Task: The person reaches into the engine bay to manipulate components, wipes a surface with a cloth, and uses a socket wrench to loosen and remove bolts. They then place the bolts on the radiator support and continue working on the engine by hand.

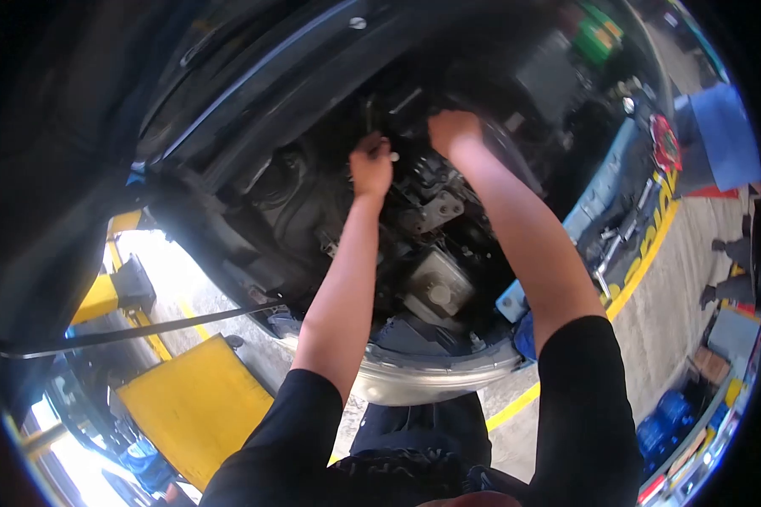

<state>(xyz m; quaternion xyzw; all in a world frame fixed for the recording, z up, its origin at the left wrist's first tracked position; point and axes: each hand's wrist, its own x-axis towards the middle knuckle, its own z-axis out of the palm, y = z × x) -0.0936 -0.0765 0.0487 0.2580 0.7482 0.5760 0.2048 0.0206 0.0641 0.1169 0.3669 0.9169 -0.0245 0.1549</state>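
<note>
Both of my arms reach deep into a car's engine bay [281, 198]. My left hand [371, 173] is closed, fingers curled at a dark part that I cannot make out; a small white round spot shows beside its fingertips. To its right, my right hand [455, 133] is a closed fist among dark engine parts, and what it grips, if anything, is hidden. Below and between the hands sits a metal bracket [438, 211] with holes. Nearer to me is a pale translucent reservoir [440, 286] with a round cap.
The raised hood [254, 80] hangs over the bay, with a thin prop rod [169, 326] at the left. Metal tools [626, 226] lie along the right fender. A yellow panel [196, 407] stands at lower left. Blue containers [664, 422] are at lower right.
</note>
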